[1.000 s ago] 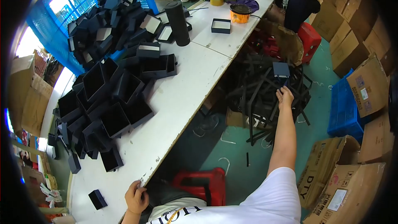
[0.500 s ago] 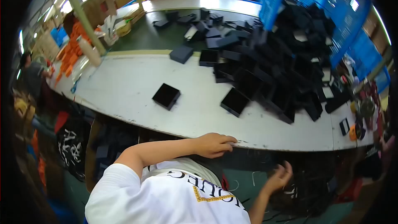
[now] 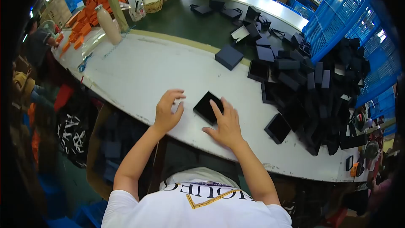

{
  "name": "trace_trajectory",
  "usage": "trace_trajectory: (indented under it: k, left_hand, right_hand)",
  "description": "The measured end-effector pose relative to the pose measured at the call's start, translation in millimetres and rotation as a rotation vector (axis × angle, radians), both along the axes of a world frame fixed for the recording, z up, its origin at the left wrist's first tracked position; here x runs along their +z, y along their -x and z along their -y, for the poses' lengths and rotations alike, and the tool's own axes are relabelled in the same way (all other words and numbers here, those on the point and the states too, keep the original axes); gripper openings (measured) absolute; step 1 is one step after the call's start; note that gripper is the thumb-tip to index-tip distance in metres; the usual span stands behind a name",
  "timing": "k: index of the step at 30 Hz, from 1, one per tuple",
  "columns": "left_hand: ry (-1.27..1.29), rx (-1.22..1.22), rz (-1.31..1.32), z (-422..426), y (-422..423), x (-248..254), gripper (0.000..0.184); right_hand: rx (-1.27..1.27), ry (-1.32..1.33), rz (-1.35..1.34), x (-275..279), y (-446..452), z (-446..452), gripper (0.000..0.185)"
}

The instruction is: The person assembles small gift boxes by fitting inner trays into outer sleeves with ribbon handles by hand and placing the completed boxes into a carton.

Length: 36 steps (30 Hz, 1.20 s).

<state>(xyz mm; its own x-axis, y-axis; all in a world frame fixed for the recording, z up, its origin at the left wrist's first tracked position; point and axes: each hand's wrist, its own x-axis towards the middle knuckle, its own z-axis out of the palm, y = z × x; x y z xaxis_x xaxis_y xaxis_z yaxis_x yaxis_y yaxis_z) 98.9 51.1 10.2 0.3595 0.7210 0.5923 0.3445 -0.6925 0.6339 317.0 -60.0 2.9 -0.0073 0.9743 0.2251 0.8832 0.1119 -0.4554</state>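
A small black box [image 3: 204, 109] with a dark inside lies on the white table [image 3: 139, 74], close to its front edge. My right hand [image 3: 226, 123] is over the box's right side, fingers spread, the fingertips at or on the box; whether they press on it I cannot tell. To the left of the box, apart from it, my left hand [image 3: 168, 110] hovers with thumb and fingers parted and nothing between them. Another black box [image 3: 229, 57] sits farther back, and one more black box [image 3: 277, 128] rests to the right, beside a large heap of dark boxes [image 3: 295, 88].
Blue plastic crates [image 3: 337, 12] stand behind the heap at the right. A pale bottle [image 3: 108, 24], orange pieces [image 3: 90, 10] and a small basket [image 3: 152, 5] are at the back left. Another person [image 3: 40, 42] is at the far left. Below the table is a carton [image 3: 99, 160].
Both hands have come up over the table from its front edge and below it, one to each side of the nearest box. The camera view has shifted left.
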Motion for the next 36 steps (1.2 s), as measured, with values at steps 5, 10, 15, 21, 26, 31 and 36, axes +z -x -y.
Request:
trace_trajectory:
  k: [5,10,15,21,26,31,36]
  left_hand:
    - [0.032,-0.109,-0.225,-111.1,-95.1,19.2,0.055]
    - [0.052,0.293,-0.587,-147.7,-223.0,2.3,0.099]
    - [0.308,-0.151,-0.492,-165.2,-202.6,-6.0,0.100]
    - [0.261,-0.495,-0.515,-72.1,-54.1,6.0,0.101]
    - [0.258,-0.384,-0.595,-2.8,-8.8,19.3,0.096]
    - [0.159,-0.262,-0.607,-15.7,-36.0,22.3,0.065]
    - [0.174,-0.397,-0.940,-39.8,-80.0,28.4,0.025]
  right_hand:
    - [-0.041,-0.076,-0.228,-13.9,-19.0,19.6,0.094]
    - [-0.259,-0.169,-0.273,-13.6,-16.1,43.7,0.096]
    - [-0.256,-0.193,-0.370,-18.1,-22.5,41.8,0.100]
    - [-0.138,-0.247,-0.490,-17.6,-31.8,42.5,0.100]
    - [-0.303,-0.218,-0.714,-32.2,-33.2,46.8,0.098]
    - [-0.348,-0.265,-0.969,-38.0,-33.6,46.7,0.097]
    - [-0.360,-0.362,-1.050,-39.7,-32.9,44.8,0.095]
